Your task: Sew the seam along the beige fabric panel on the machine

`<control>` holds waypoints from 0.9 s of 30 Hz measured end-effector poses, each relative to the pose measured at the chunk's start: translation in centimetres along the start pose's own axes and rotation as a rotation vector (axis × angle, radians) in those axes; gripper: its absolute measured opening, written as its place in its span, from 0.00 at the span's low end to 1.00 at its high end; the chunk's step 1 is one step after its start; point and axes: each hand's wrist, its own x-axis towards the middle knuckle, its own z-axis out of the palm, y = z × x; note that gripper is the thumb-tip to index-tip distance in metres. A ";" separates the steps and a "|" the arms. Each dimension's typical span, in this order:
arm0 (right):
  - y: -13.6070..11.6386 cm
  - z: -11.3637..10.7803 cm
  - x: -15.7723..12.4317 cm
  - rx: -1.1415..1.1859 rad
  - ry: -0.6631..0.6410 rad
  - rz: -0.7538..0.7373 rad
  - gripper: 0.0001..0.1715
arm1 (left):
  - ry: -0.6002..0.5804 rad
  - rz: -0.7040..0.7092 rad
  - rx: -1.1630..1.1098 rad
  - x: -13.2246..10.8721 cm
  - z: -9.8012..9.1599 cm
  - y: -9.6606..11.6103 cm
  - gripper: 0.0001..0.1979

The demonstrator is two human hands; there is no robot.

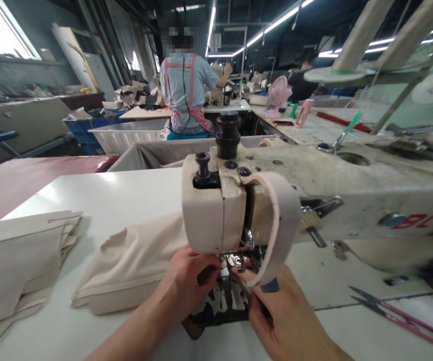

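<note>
My left hand (pixel 186 283) and right hand (pixel 272 311) pinch the dark patterned piece (pixel 222 303) at frame bottom-center under the sewing machine (pixel 216 210) needle; prob. thin, floppy, light, so I grip edges w/ fingertips.

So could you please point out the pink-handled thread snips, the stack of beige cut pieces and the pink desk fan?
Pink-handled thread snips (pixel 400 315): head view, on the handle.
Stack of beige cut pieces (pixel 17 260): head view, top piece.
Pink desk fan (pixel 277 93): head view, on the grille.

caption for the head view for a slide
Both hands, left hand and right hand, guide fabric under a sewing machine.
</note>
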 end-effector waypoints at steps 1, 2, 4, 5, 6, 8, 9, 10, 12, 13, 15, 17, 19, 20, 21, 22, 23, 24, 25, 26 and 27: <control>-0.1 0.1 0.1 0.003 -0.009 0.002 0.22 | -0.002 0.013 0.002 0.2 0.0 0.1 0.08; -0.1 0.1 0.1 -0.002 -0.013 0.000 0.25 | -0.005 0.025 0.003 0.3 -0.1 0.3 0.08; -0.4 0.3 0.3 -0.028 -0.013 -0.006 0.30 | -0.018 0.045 0.003 0.6 -0.4 0.6 0.10; -0.5 0.3 0.4 -0.045 -0.005 -0.009 0.31 | -0.029 0.051 0.002 0.7 -0.5 0.7 0.10; -0.6 0.4 0.5 -0.060 0.005 -0.010 0.32 | -0.041 0.056 0.000 0.7 -0.7 0.8 0.11; -0.7 0.3 0.6 -0.077 0.014 -0.019 0.34 | -0.061 0.059 -0.009 0.6 -1.0 0.9 0.10; -0.7 0.3 0.7 -0.085 0.023 -0.027 0.34 | -0.063 0.055 -0.013 0.5 -1.0 0.9 0.09; -0.7 0.2 0.7 -0.094 0.034 -0.035 0.34 | -0.058 0.048 -0.014 0.3 -1.0 0.8 0.09; -0.7 0.2 0.9 -0.113 0.048 -0.055 0.33 | -0.029 0.024 -0.001 0.0 -0.7 0.7 0.09; -0.7 0.2 0.9 -0.123 0.060 -0.065 0.33 | -0.011 0.012 0.011 -0.1 -0.5 0.6 0.10; -0.7 0.3 1.0 -0.139 0.076 -0.077 0.33 | 0.019 -0.008 0.041 -0.2 -0.2 0.5 0.10; -0.8 0.3 1.0 -0.138 0.102 -0.075 0.31 | 0.039 -0.028 0.073 0.1 0.0 0.4 0.10; -0.7 0.4 0.8 -0.108 0.120 -0.058 0.26 | 0.051 -0.046 0.099 0.6 -0.1 0.3 0.10; -0.7 0.4 0.6 -0.090 0.122 -0.050 0.23 | 0.055 -0.054 0.107 0.9 -0.2 0.3 0.10; -0.7 0.3 0.5 -0.077 0.122 -0.045 0.21 | 0.055 -0.061 0.113 1.1 -0.3 0.3 0.10; -0.6 0.3 0.3 -0.070 0.120 -0.045 0.20 | 0.050 -0.069 0.115 1.3 -0.3 0.3 0.11; -0.5 0.3 0.2 -0.070 0.119 -0.053 0.20 | 0.045 -0.079 0.117 1.4 -0.4 0.3 0.11; -0.5 0.2 0.1 -0.075 0.123 -0.066 0.21 | 0.040 -0.092 0.118 1.5 -0.5 0.4 0.11; -0.5 0.2 0.1 -0.082 0.131 -0.084 0.23 | 0.033 -0.103 0.117 1.5 -0.5 0.4 0.11; -0.4 0.2 0.1 -0.089 0.143 -0.104 0.24 | 0.027 -0.114 0.116 1.5 -0.5 0.5 0.11; -0.4 0.2 0.2 -0.094 0.155 -0.120 0.24 | 0.023 -0.125 0.114 1.5 -0.6 0.5 0.10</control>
